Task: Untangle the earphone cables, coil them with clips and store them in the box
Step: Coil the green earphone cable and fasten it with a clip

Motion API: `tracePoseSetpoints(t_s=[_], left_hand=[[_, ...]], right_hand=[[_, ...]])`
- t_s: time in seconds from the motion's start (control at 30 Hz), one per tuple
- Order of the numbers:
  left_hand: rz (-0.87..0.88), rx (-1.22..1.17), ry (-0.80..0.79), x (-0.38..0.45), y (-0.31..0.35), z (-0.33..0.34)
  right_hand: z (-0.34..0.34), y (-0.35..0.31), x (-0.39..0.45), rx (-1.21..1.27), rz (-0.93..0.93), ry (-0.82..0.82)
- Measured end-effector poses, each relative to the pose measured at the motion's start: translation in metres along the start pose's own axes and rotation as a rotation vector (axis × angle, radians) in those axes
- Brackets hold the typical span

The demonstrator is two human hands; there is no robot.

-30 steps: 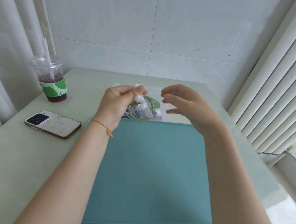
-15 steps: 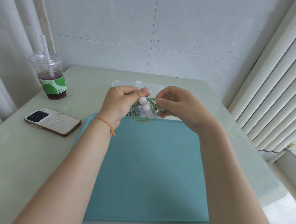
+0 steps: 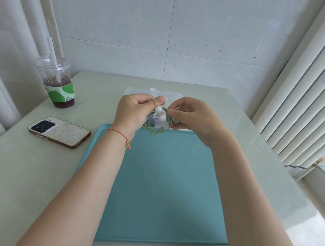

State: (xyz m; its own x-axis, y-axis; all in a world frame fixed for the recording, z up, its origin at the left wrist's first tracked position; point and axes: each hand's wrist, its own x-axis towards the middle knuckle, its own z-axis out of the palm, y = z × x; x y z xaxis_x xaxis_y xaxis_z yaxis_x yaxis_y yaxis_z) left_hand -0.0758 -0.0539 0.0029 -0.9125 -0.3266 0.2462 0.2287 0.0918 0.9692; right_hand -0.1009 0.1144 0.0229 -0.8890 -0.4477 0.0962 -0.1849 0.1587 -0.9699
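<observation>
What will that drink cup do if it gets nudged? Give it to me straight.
The drink cup stands tall on a narrower base, so it probably tips rather than slides. It looks under half full, so likely light. The straw pokes through the domed lid, so a spill seems possible.

Pale green cable [image 3: 155, 131], white clip [image 3: 161, 117], teal tray [image 3: 167, 183], purple drink [image 3: 60, 84], cream embossed phone [image 3: 60, 132]

Both hands hold a green cable [image 3: 154, 131] coil above the far edge of a teal tray [image 3: 163, 185]. The left hand [image 3: 133, 112] grips the coil, thumb beside a white clip [image 3: 161, 117]; the right hand [image 3: 193, 116] pinches its right side. A clear box [image 3: 153, 92] lies behind the hands. A phone [image 3: 59, 132] and a cup [image 3: 58, 86] stand near the table's [image 3: 21, 178] left edge.
</observation>
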Motion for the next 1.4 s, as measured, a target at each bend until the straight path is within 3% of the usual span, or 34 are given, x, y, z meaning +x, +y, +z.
tracePoseSetpoints(t_s=[0.5,0.73,1.03,1.23,1.4], left_hand=[[-0.459,-0.559,0.072,0.008,-0.011,0.014],[-0.535,-0.752,0.094,0.002,-0.011,0.018],[-0.515,-0.578,-0.094,-0.001,-0.002,0.010],[-0.526,-0.544,-0.085,-0.002,-0.005,0.009],[-0.488,-0.362,-0.075,-0.003,-0.008,0.012]], right_hand=[[0.010,0.012,0.006,0.306,0.084,0.042],[0.017,0.014,0.008,0.304,0.091,0.108],[-0.003,0.015,0.008,0.484,0.157,0.125],[-0.012,0.015,0.006,0.385,0.234,-0.009],[-0.014,0.016,0.005,0.383,0.228,-0.005]])
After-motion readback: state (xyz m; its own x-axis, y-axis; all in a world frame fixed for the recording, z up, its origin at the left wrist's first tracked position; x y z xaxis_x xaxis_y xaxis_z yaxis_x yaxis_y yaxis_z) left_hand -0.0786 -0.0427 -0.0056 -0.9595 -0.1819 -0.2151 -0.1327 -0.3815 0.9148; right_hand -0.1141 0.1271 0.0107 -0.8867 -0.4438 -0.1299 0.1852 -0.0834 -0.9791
